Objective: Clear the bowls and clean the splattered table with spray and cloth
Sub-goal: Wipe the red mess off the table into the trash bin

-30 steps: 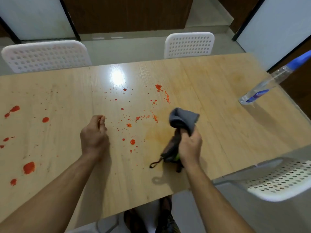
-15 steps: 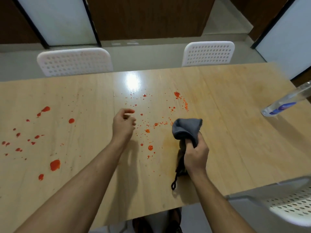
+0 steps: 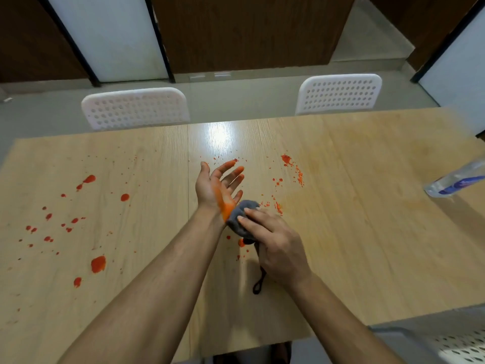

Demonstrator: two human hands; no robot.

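My left hand (image 3: 219, 186) is turned palm up above the middle of the wooden table (image 3: 367, 232), fingers spread, with an orange-red smear along the heel of the palm. My right hand (image 3: 275, 245) grips a bunched grey cloth (image 3: 240, 216) and holds it against that smeared edge of the left palm. A dark loop hangs from the cloth below my right hand. Red splatter (image 3: 98, 264) covers the table's left half, and smaller drops (image 3: 288, 161) lie around the centre. A clear spray bottle (image 3: 456, 179) with a blue label stands at the right edge. No bowls are in view.
Two white perforated chairs stand behind the far edge, one on the left (image 3: 135, 107) and one on the right (image 3: 339, 93). Another white chair (image 3: 459, 345) is at the near right corner. Doors and wooden panels line the wall beyond.
My left hand has lifted off the table and turned palm up, fingers opening. My right hand has brought the cloth left against the stained palm. The view has tilted up.
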